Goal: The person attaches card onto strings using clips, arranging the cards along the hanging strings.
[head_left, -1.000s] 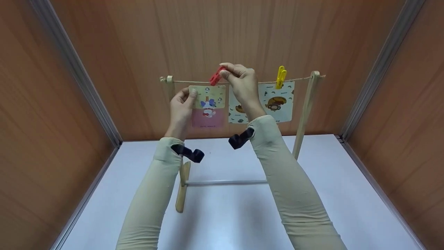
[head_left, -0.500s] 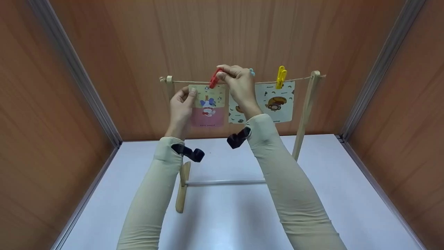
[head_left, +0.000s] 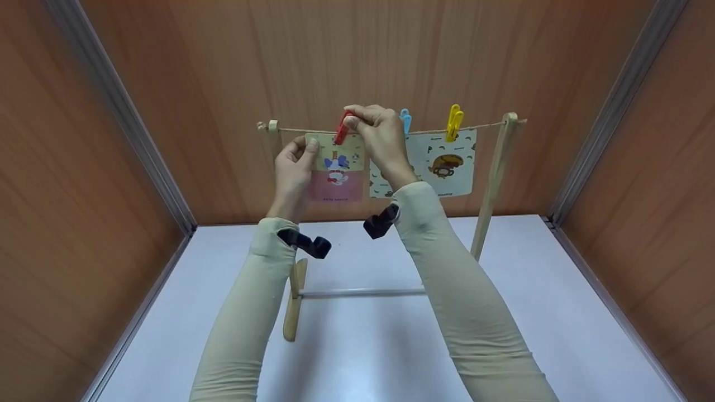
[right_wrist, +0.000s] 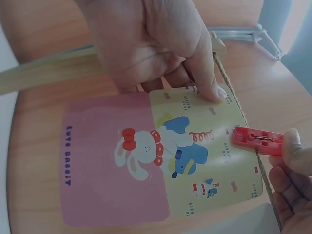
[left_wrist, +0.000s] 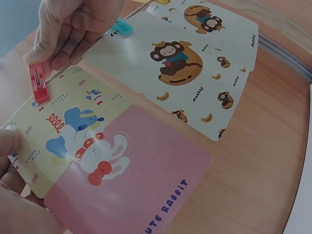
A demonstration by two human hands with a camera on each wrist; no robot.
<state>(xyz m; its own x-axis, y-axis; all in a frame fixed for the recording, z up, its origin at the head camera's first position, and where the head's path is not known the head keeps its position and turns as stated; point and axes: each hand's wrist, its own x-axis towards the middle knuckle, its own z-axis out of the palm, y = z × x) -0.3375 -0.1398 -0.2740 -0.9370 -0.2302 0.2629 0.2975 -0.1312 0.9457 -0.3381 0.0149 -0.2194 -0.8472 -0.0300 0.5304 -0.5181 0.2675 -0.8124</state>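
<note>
My left hand (head_left: 293,176) pinches the upper left corner of a yellow and pink card (head_left: 336,187) between thumb and fingers. The card, printed with a rabbit, hangs upright against the twine (right_wrist: 226,78). My right hand (head_left: 382,142) pinches a red clothespin (head_left: 342,129) by its upper end. In the right wrist view the clothespin's tip (right_wrist: 241,136) lies over the card's top edge and the twine. To the right, a white monkey card (head_left: 444,167) hangs from the line; a second white card (left_wrist: 109,44) beside it is partly hidden by my right hand.
A yellow clothespin (head_left: 454,123) and a blue clothespin (head_left: 405,120) sit on the line. The wooden stand has a right post (head_left: 491,190), a left foot (head_left: 294,301) and a pale crossbar (head_left: 363,291). Wood-grain panels (head_left: 357,50) surround the white table (head_left: 341,352).
My right hand has moved slightly left and down with the red clothespin, which now stands more upright over the card's top edge. The blue clothespin has come into view. The card rises slightly.
</note>
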